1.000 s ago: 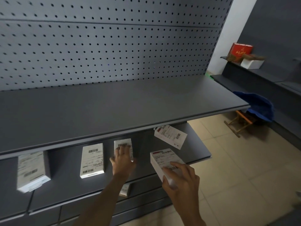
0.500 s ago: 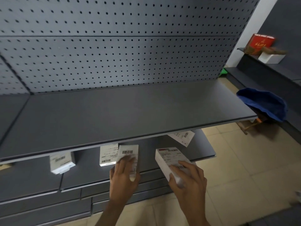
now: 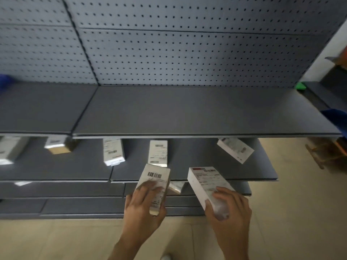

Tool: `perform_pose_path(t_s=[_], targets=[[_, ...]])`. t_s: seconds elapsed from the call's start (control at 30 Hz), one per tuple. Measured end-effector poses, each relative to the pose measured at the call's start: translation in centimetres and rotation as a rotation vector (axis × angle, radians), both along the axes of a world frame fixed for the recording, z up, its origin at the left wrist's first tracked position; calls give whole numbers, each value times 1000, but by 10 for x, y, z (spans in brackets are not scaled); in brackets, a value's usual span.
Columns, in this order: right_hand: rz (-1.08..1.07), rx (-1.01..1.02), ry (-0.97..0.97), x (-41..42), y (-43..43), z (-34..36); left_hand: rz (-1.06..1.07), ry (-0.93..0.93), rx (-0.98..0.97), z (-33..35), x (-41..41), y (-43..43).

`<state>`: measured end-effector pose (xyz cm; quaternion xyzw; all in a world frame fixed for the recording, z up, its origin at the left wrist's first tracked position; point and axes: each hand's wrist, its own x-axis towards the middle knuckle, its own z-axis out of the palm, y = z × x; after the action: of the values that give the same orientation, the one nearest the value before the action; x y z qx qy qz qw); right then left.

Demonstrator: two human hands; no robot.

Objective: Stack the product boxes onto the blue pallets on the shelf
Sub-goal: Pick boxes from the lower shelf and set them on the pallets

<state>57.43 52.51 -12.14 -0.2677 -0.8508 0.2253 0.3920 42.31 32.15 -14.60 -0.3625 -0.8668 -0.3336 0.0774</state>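
**Spotter 1:** Your left hand (image 3: 145,203) grips a white oblong cardboard box with a black barcode (image 3: 155,177), fingers curled over its label face. The box is tilted and held in the air, in front of the dark grey metal lower shelf (image 3: 193,154).

**Spotter 2:** Your right hand (image 3: 230,212) does likewise. Its fingers wrap the near end of a white oblong cardboard box with a red-headed label (image 3: 204,182), far end pointing up and left. The two boxes are apart, not touching.

**Spotter 1:** Step in hand, as I judge it: carry both to the pallets. No blue pallet is plainly in view. A blurred blue patch (image 3: 3,79) sits at the far left, level with the wide grey upper shelf (image 3: 187,113). I cannot tell what it is.

**Spotter 2:** You hold each box by one end, so the free end may swing. Shift your grip toward the middle before lifting. Set one box down flat first, edges square to whatever lies under it, then the other. Don't release both together.

**Spotter 1:** Other white labelled boxes (image 3: 158,152) lie on the lower shelf just behind your left box, with a skewed white box (image 3: 235,150) off to the right. Mind them as you turn away.

**Spotter 2:** Behind is a grey perforated metal back panel (image 3: 187,53). Below is a beige tiled floor (image 3: 281,212).
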Motion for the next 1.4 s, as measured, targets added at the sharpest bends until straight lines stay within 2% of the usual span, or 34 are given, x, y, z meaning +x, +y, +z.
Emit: perform_pose_path(t_s=[0.17,0.37,0.63,1.07,1.4], targets=[[121,-153,95,-20,-54,23,162,11,45,35,22,-67],[363,-144,202,-55,-136,50,347,77,99,68,31,-161],[597,-42,246,-114,-258,71,604,118,136,84,14,-310],[744,-6,307,-249,-512,104,594,202,244,104,-86,-548],[790,29,397,-360,-618,117,672,272,301,131,-185,-651]])
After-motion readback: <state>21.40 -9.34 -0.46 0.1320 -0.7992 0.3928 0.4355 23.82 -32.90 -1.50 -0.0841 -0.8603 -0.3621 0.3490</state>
